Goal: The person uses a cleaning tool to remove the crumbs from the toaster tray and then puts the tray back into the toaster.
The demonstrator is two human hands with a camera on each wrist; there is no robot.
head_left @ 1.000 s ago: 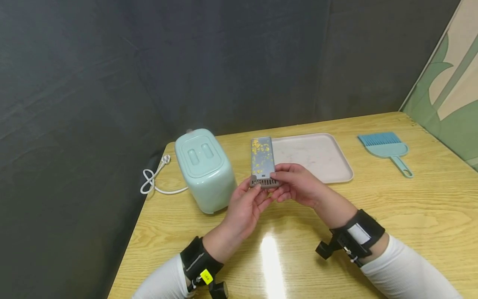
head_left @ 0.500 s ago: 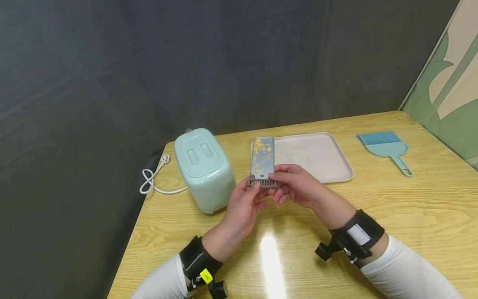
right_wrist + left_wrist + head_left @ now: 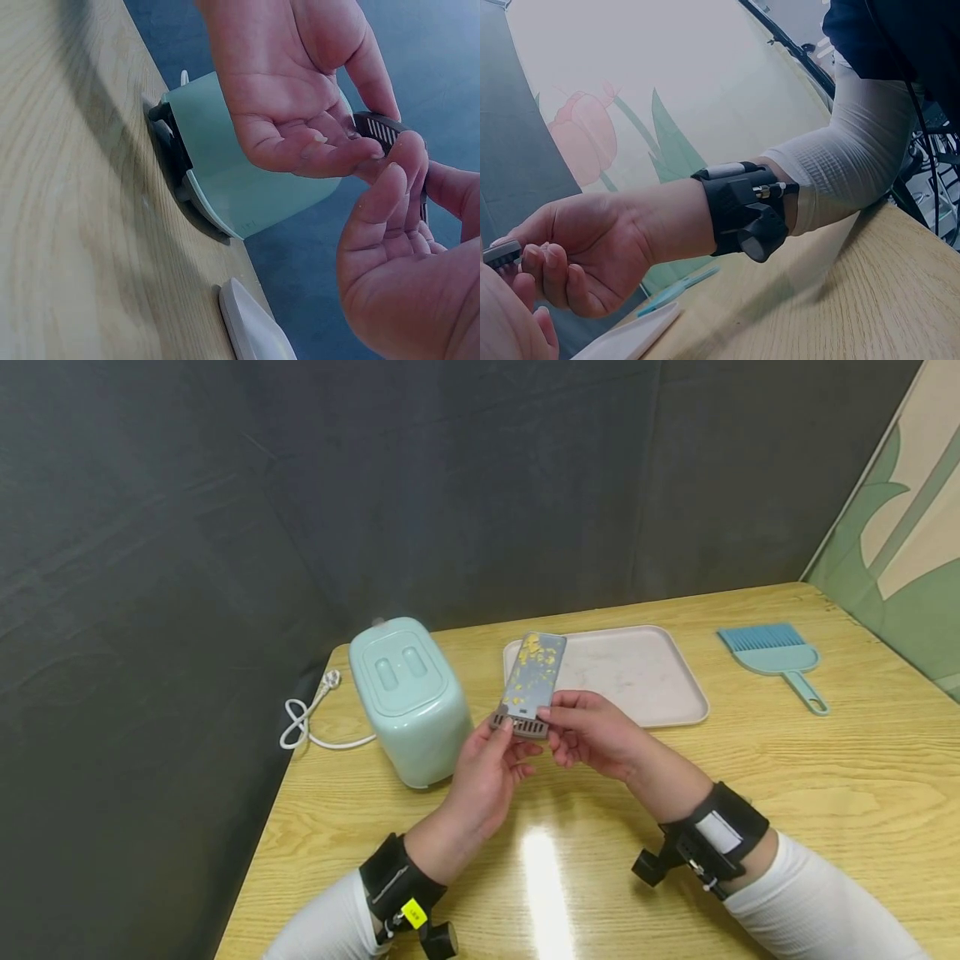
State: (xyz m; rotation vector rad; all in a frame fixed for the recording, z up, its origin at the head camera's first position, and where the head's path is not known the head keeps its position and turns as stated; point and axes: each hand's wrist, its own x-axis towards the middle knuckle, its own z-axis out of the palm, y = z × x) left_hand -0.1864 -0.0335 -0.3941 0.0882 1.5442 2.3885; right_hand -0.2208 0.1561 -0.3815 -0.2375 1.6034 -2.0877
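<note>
Crumb-strewn metal tray (image 3: 536, 678) sits pinched by your left hand (image 3: 483, 777) and right hand (image 3: 592, 732) above the desk (image 3: 810, 793), toward its far edge; your yellow wrist tag (image 3: 413, 913) bears illegible lettering.

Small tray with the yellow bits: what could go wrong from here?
The yellow bits look loose; tilting the small tray might spill them. Left hand and right hand hold it near the slotted end, so its far end could dip. In the head view, it overlaps only the left part of the pale tray; bits may hit the table.
</note>
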